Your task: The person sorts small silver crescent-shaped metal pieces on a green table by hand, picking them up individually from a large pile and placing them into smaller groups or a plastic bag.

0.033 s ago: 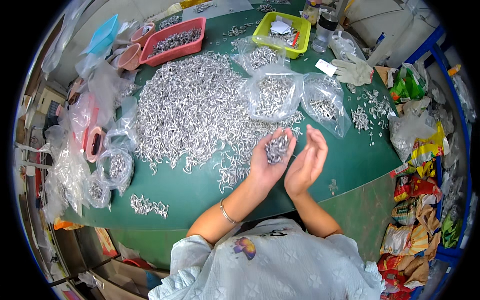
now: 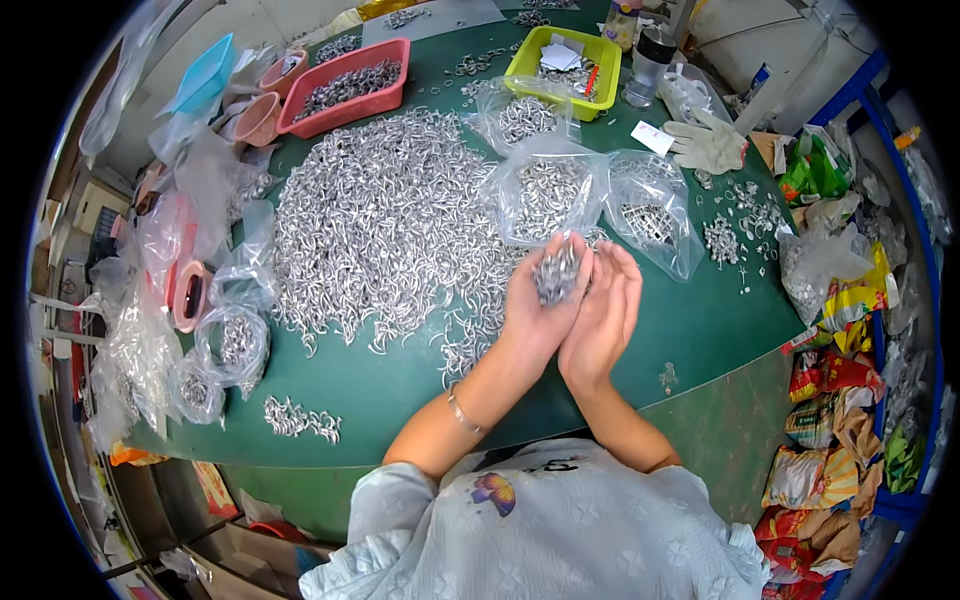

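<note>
Cupping loose metal pieces [image 2: 556, 278] in left hand [image 2: 538, 322], right hand [image 2: 604, 315] uncurled, seemingly empty alongside; clear bag [image 2: 590, 185] just ahead, nearer left.

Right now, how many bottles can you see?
2: a black-capped bottle right of the yellow tray, and another bottle behind it at the top edge. More may be hidden.

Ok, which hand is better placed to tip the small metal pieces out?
Probably the left hand: it cups the metal pieces, close to the clear bag. The right hand is cupped alongside, with no pieces visible in its palm.
</note>
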{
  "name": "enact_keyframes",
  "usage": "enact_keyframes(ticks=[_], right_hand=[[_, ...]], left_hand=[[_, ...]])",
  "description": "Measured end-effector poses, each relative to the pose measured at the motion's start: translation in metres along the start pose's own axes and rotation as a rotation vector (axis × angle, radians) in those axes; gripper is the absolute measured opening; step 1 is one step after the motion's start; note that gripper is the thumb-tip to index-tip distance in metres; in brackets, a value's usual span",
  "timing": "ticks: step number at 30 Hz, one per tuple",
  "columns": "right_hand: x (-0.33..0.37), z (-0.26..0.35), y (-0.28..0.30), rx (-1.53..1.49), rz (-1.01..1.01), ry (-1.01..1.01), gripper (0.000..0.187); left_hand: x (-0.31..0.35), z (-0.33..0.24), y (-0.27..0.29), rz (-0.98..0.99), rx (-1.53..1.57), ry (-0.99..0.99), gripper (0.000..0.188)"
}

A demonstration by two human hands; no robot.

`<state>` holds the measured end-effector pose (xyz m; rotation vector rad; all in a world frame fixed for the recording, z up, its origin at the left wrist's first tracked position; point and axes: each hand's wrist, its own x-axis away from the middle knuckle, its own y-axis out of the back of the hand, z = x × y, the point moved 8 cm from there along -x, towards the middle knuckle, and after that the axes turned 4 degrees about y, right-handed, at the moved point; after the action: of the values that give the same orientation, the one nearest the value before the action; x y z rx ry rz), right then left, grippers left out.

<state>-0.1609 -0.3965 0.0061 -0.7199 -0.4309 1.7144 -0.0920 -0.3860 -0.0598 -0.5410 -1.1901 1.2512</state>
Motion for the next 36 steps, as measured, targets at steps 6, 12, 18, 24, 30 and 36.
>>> enact_keyframes(ticks=[6,12,18,24,30,36], right_hand=[[-0.023,-0.023,0.011,0.047,0.014,-0.067,0.039],[-0.030,-0.032,0.021,0.066,-0.051,-0.126,0.041],[-0.056,-0.054,0.041,0.531,0.115,-0.201,0.065],[-0.098,-0.065,0.025,1.145,0.439,0.037,0.027],[-0.150,-0.031,-0.020,0.692,0.299,-0.016,0.022],[-0.134,-0.042,0.005,0.598,0.262,-0.120,0.025]], left_hand=[[-0.034,-0.053,-0.058,-0.098,-0.429,-0.423,0.028],[-0.058,-0.075,-0.088,0.003,-0.959,-0.534,0.043],[-0.033,-0.073,-0.093,0.082,-1.444,-0.531,0.037],[0.010,-0.111,-0.104,-0.210,-2.142,-1.375,0.028],[-0.016,-0.127,-0.168,-0.057,-2.064,-1.368,0.018],[-0.036,-0.137,-0.168,-0.007,-1.972,-1.278,0.016]])
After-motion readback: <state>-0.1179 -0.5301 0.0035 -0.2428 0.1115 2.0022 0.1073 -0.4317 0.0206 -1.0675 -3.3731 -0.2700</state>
